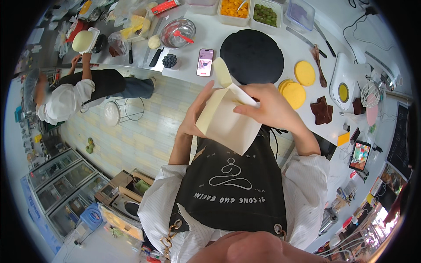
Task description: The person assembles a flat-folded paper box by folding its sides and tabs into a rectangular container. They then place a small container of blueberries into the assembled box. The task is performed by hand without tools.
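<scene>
1. Cream card forms the box point(223, 120), held up between both hands in front of the black apron point(230, 199).
2. Its long axis seems to run away from the body, slightly slanted; one narrow flap point(221, 72) sticks out past the fingers at the far end.
3. Left hand point(193, 115): curved around the box's left side, palm inward.
4. Right hand point(274, 109): gripping the right edge, thumb across the pale face, other fingers largely hidden behind. Both hands touch the box, so neither is nearer.
5. Beyond the right hand lies a black disc point(252, 55); right of that, yellow rounds point(292, 94) and a brown star-shaped piece point(322, 110).
6. Beyond the left hand: a phone point(205, 62) and a cup of dark berries point(169, 61).
</scene>
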Action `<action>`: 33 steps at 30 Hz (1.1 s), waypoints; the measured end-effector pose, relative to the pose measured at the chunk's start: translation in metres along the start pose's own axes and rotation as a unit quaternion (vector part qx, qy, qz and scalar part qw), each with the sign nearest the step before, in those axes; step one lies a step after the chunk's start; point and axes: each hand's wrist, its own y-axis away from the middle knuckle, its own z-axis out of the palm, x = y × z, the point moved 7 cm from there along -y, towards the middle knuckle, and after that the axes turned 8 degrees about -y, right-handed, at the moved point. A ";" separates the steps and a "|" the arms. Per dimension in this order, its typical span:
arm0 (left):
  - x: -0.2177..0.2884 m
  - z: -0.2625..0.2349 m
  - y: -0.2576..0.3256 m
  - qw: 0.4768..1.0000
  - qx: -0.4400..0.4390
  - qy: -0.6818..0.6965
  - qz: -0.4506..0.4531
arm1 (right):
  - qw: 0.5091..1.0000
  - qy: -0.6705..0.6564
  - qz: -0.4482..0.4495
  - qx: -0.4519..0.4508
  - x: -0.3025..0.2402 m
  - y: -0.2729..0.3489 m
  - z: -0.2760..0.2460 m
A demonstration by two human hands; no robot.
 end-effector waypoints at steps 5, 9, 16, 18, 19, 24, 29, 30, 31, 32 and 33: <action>-0.002 0.004 -0.001 0.976 0.176 0.129 -0.023 | 0.998 0.063 0.002 0.020 0.009 -0.017 0.000; -0.013 0.023 0.006 0.972 0.142 0.188 -0.004 | 0.997 0.073 0.020 -0.016 0.025 -0.028 0.017; -0.038 0.002 0.042 0.972 0.114 0.206 -0.019 | 0.986 0.028 -0.166 0.020 -0.011 -0.010 0.012; -0.056 0.004 0.055 0.969 -0.020 0.239 0.050 | 0.983 0.054 -0.172 -0.041 0.000 0.005 0.028; -0.037 0.019 0.043 0.963 -0.004 0.266 0.030 | 0.982 0.077 -0.165 -0.051 0.002 0.012 0.036; -0.040 0.002 0.042 0.956 0.166 0.185 -0.156 | 0.958 0.205 -0.183 -0.080 -0.006 0.026 0.049; 0.017 0.002 -0.006 0.975 0.082 0.135 -0.156 | 0.939 0.260 -0.218 -0.048 -0.023 0.022 0.045; 0.028 0.005 -0.013 0.982 0.055 0.103 -0.146 | 0.940 0.252 -0.226 -0.043 -0.027 0.021 0.041; 0.036 0.008 -0.023 0.986 0.052 0.074 -0.137 | 0.940 0.248 -0.230 -0.036 -0.029 0.020 0.037; 0.047 0.013 -0.031 0.989 0.056 0.044 -0.126 | 0.940 0.241 -0.238 -0.034 -0.032 0.018 0.034; 0.055 0.018 -0.038 0.991 0.059 0.013 -0.116 | 0.948 0.190 -0.257 -0.005 -0.035 0.019 0.027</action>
